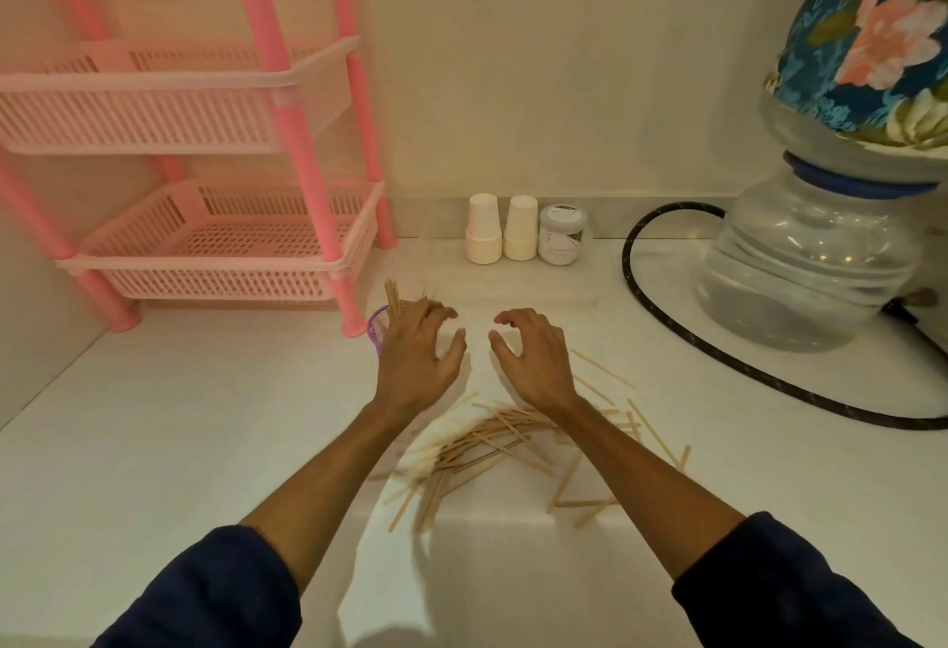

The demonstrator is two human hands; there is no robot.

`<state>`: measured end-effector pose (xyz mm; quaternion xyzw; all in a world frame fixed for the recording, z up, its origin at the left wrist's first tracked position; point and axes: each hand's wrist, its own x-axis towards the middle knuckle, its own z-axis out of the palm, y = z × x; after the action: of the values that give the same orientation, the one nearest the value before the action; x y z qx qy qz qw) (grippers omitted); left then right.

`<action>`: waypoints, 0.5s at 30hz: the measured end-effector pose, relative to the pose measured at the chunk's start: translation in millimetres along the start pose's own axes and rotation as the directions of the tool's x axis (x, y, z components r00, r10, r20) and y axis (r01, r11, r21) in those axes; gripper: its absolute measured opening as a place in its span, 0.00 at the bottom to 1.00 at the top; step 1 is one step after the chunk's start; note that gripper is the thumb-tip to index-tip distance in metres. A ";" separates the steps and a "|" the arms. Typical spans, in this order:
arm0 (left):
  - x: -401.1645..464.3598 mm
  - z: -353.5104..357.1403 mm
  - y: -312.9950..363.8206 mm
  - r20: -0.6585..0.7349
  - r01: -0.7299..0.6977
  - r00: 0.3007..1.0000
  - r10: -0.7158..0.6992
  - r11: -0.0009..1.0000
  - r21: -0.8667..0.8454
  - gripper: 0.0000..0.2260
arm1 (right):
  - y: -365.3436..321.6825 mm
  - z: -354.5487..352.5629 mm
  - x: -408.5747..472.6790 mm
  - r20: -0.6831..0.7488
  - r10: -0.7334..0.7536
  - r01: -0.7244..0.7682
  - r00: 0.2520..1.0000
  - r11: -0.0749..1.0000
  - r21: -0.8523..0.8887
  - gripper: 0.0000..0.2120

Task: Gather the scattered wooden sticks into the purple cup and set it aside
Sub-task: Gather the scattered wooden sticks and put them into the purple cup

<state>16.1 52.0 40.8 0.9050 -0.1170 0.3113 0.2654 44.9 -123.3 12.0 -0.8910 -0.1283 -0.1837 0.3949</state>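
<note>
A loose heap of thin wooden sticks point(492, 447) lies scattered on the white counter point(195, 416) under and between my forearms. The purple mesh cup point(378, 328) stands at the left, mostly hidden behind my left hand point(418, 355), with a few sticks point(392, 296) upright in it. My left hand hovers just right of the cup, fingers spread and curled, holding nothing. Beyond the heap, my right hand point(533, 357) is also empty, fingers apart and bent like a claw. The two hands face each other with a small gap between them.
A pink tiered basket rack point(215, 237) stands at the back left, one leg close to the cup. Two stacks of white paper cups point(483, 231) and a grey-lidded jar point(561, 234) sit by the wall. A water bottle dispenser point(805, 257) and black hose point(667, 329) occupy the right.
</note>
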 end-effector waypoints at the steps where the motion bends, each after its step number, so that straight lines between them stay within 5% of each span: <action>1: -9.4 2.6 1.8 0.047 0.020 0.999 -0.020 1.000 0.009 0.11 | 5.1 -2.5 -6.7 0.022 0.000 0.000 1.000 1.000 -0.026 0.11; 8: -73.4 10.3 -1.9 0.410 0.037 0.908 -0.089 0.990 0.133 0.32 | 33.7 -18.5 -50.5 0.218 0.007 0.046 0.976 0.971 -0.236 0.21; 15: -97.9 14.6 1.7 0.559 -0.052 0.820 -0.124 0.956 0.288 0.43 | 52.1 -26.0 -84.8 0.402 -0.073 0.229 0.913 0.905 -0.358 0.30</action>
<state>-53.4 47.1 -29.5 0.9874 -0.1268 0.0343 0.0881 -17.8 -184.0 -42.4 -0.9579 -0.2320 -0.0608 0.1577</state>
